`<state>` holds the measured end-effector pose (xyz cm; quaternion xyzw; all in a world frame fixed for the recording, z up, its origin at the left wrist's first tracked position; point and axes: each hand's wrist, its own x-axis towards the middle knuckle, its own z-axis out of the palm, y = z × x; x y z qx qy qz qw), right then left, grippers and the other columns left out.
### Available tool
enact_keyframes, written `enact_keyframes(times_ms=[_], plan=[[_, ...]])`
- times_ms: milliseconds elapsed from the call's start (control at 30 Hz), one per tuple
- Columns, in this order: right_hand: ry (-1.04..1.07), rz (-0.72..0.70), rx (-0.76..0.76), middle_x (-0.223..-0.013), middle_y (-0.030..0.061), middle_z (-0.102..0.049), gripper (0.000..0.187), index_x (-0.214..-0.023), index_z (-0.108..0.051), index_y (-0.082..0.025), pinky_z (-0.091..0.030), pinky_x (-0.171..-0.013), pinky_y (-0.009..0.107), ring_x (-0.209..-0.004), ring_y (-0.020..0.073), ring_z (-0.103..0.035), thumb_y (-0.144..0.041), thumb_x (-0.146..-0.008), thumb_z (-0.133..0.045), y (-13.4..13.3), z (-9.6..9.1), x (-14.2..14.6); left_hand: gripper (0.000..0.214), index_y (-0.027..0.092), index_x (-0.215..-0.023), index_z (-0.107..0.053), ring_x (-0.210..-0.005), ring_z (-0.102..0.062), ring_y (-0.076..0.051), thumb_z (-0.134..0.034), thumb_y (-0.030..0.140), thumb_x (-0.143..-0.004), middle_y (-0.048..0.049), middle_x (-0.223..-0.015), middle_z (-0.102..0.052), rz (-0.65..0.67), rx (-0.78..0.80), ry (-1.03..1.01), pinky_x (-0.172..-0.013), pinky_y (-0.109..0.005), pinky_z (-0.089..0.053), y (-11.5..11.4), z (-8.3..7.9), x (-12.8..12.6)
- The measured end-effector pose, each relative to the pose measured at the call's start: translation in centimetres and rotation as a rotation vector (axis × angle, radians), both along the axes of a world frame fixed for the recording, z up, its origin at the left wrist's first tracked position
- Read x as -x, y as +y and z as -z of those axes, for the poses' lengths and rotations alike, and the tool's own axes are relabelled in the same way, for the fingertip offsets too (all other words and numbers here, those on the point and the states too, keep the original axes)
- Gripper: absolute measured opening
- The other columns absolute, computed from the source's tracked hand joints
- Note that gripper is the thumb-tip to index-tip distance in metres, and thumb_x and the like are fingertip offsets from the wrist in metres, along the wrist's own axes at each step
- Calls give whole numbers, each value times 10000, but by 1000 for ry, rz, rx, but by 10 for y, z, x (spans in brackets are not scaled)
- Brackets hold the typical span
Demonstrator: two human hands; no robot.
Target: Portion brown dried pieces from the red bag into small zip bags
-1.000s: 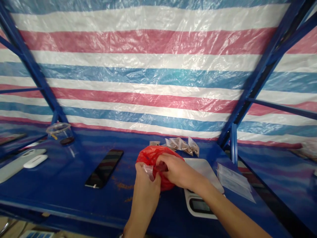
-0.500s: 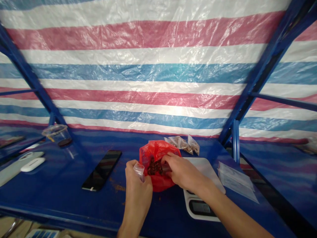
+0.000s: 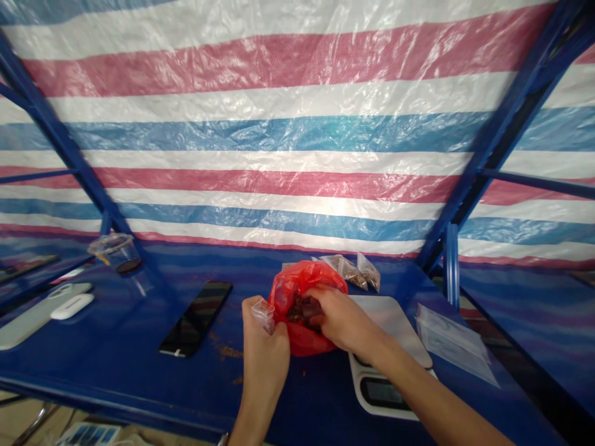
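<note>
Head view: left hand (image 3: pixel 264 356) keeps a closed grip on a clear bag (image 3: pixel 263 316), held ready beside a red bag (image 3: pixel 304 341); right hand (image 3: pixel 341 319) reaches into it at dark pieces (image 3: pixel 302 310), its grip hidden.

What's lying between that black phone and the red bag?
In the head view, the left hand pinching a small clear plastic bag sits there, beside brownish stains on the blue shelf.

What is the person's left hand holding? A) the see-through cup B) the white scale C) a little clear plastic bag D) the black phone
C. The left hand pinches a small clear plastic bag at its fingertips, right beside the red plastic bag.
</note>
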<state>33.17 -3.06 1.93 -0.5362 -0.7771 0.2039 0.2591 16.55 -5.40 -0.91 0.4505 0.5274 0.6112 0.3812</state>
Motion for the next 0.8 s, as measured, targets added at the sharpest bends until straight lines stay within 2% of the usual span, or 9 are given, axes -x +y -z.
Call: enact_keyframes(times_ms=[67, 233, 367, 500, 600, 700, 800], plan=[[29, -10, -4, -1158, 79, -771, 504, -1110, -745, -232, -518, -919, 333, -1116, 283, -698, 19, -690, -627, 0, 1, 1, 457, 216, -1032, -459, -618, -582, -113, -516, 43, -612, 66, -751, -560, 1, -23, -36, -567, -208, -479, -1, -2, -2], [109, -28, 87, -1069, 57, -794, 468, -1009, -755, -221, -541, -816, 291, -1002, 251, -740, 46, -665, -584, -1, 0, 5, 426, 212, -992, -473, -608, -561, -108, -499, 42, -602, 68, -733, -553, 18, -27, -95, -557, -200, -472, -3, -10, -8], [218, -69, 122, -1069, 45, -793, 500, -1039, -752, -223, -543, -845, 290, -992, 230, -742, 57, -666, -571, 0, 3, 6, 409, 210, -982, -487, -637, -563, -101, -522, 34, -615, 60, -770, -558, -1, -64, -131, -590, -197, -483, 1, -8, -7], [274, -32, 138, -949, 28, -776, 507, -1075, -729, -212, -537, -787, 285, -875, 204, -728, 52, -673, -568, 2, 7, 7, 432, 213, -998, -491, -628, -574, -106, -525, 31, -608, 56, -781, -581, 21, -63, -161, -600, -212, -495, 7, -6, -8], [355, -11, 140, -946, 30, -755, 509, -1116, -710, -204, -536, -797, 294, -871, 195, -710, 32, -687, -572, 5, 13, 9, 419, 214, -992, -490, -628, -589, -116, -531, 40, -613, 54, -776, -589, 67, -64, -169, -587, -214, -490, 9, -7, -9], [504, 22, 181, -939, 27, -739, 463, -1082, -699, -197, -549, -752, 283, -843, 186, -701, 2, -677, -593, 10, 20, 8, 390, 212, -967, -495, -633, -582, -117, -562, 49, -618, 57, -763, -573, 76, -103, -132, -587, -213, -483, 10, -9, -7], [637, 38, 232, -926, 19, -740, 421, -1016, -695, -208, -555, -696, 265, -810, 179, -701, -20, -650, -607, 12, 19, 2, 364, 200, -974, -520, -677, -586, -124, -634, 84, -649, 37, -811, -587, -8, -128, -40, -625, -228, -501, 9, -13, 0]])
